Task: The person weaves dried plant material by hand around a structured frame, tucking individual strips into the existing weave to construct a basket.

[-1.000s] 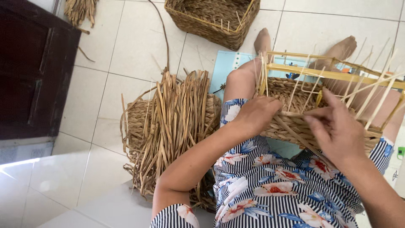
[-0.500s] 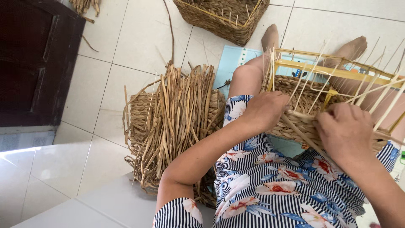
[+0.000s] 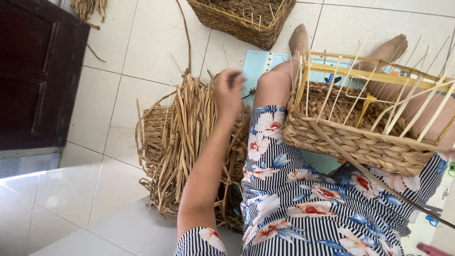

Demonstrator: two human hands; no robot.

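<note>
White tile floor (image 3: 142,57). Left hand (image 3: 229,92) at frame centre, fingers pinched, blurred, on dry reed bundle (image 3: 187,142) centre-left. Reeds look light, springy, brittle; grip mid-stalk. Half-woven basket (image 3: 360,128) on lap, right. Right hand out of view.

We are looking down at what seems to be a home floor being used as a small basket-weaving workplace. We are sitting on glossy white square floor tiles (image 3: 142,42), with a dark brown wooden cabinet door (image 3: 38,76) standing at the left. A loose bundle of dried tan reed strands (image 3: 185,142) is lying beside us, a finished brown woven basket (image 3: 241,16) is standing farther off, and a half-woven basket on a yellow wire frame (image 3: 360,128) is resting on our lap. A pale blue mat (image 3: 258,64) is lying under our bare legs.
</note>
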